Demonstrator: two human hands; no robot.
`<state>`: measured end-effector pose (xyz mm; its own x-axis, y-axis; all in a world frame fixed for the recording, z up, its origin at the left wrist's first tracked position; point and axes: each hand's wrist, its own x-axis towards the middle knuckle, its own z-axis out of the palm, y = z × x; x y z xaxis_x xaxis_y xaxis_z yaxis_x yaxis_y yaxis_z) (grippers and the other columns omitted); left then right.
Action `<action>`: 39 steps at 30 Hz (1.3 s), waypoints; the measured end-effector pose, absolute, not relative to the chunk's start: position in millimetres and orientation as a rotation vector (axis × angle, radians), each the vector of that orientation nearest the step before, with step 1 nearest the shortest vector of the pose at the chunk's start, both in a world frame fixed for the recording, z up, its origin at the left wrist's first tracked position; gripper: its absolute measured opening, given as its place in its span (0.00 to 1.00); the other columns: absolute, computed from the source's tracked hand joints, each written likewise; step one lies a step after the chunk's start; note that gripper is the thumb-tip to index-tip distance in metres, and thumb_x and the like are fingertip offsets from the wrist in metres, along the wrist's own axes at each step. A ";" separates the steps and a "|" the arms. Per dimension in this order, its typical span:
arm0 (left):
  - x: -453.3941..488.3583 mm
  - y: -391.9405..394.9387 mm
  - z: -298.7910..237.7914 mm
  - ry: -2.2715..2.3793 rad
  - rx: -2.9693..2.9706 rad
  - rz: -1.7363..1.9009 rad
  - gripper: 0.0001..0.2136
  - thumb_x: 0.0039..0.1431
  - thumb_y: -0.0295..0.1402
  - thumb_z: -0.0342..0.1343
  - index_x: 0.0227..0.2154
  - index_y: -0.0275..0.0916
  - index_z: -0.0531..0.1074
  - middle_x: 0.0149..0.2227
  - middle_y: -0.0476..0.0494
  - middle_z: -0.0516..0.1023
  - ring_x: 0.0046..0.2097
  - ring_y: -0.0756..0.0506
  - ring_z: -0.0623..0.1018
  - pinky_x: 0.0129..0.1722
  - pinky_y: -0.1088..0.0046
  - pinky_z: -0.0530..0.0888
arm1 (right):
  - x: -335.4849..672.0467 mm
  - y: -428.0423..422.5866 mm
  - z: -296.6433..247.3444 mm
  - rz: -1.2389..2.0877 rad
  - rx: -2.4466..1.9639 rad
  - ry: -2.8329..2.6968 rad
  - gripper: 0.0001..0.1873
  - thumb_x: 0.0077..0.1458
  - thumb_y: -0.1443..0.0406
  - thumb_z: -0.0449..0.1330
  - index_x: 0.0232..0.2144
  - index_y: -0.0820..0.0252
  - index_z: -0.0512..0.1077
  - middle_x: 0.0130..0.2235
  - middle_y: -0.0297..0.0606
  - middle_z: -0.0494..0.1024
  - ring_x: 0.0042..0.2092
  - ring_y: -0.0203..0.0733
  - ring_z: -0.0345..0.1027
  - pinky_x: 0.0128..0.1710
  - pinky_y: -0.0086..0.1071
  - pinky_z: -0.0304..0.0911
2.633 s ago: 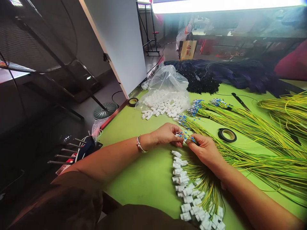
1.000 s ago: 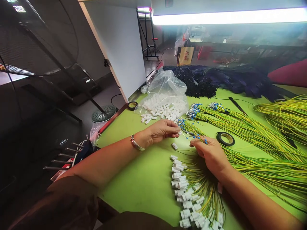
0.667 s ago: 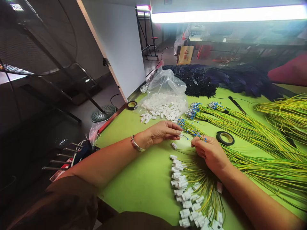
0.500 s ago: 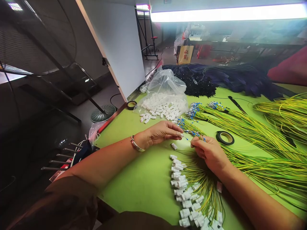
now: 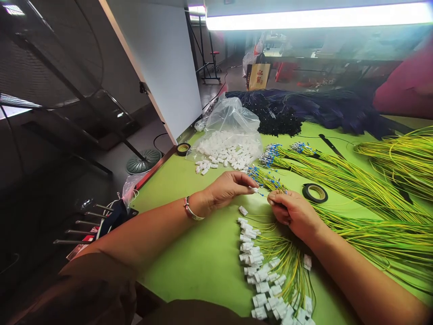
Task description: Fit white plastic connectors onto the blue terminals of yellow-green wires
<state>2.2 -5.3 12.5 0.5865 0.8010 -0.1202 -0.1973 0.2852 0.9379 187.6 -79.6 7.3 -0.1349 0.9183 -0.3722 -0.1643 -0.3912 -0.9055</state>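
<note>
My left hand (image 5: 227, 188) pinches a small white connector (image 5: 254, 190) between thumb and fingertips. My right hand (image 5: 293, 212) is closed round a bunch of yellow-green wires with blue terminals (image 5: 267, 182); one blue terminal points at the connector. The two hands nearly touch above the green table (image 5: 189, 253). One loose white connector (image 5: 242, 210) lies just below them. A fan of wires fitted with white connectors (image 5: 267, 275) spreads toward me under my right forearm.
A clear bag of white connectors (image 5: 230, 140) sits at the back left, some spilled out. Long yellow-green wire bundles (image 5: 355, 180) cover the right side. A black tape roll (image 5: 315, 193) lies right of my hands, another (image 5: 183, 148) at the left edge. Dark wire bundles (image 5: 304, 110) lie behind.
My left hand dropped a finished connector onto the table, took a fresh white connector, and my right hand brought the wire bunch leftward until terminal and connector meet.
</note>
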 end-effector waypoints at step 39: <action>5.8 -10.1 0.9 0.740 1.490 0.504 0.06 0.37 0.18 0.56 0.19 0.33 0.75 0.24 0.47 0.77 0.29 0.51 0.74 0.32 0.77 0.70 | 175.5 -83.5 4.2 0.934 -1.506 -1.364 0.17 0.51 0.56 0.59 0.18 0.59 0.66 0.17 0.29 0.61 0.22 0.32 0.52 0.22 0.28 0.49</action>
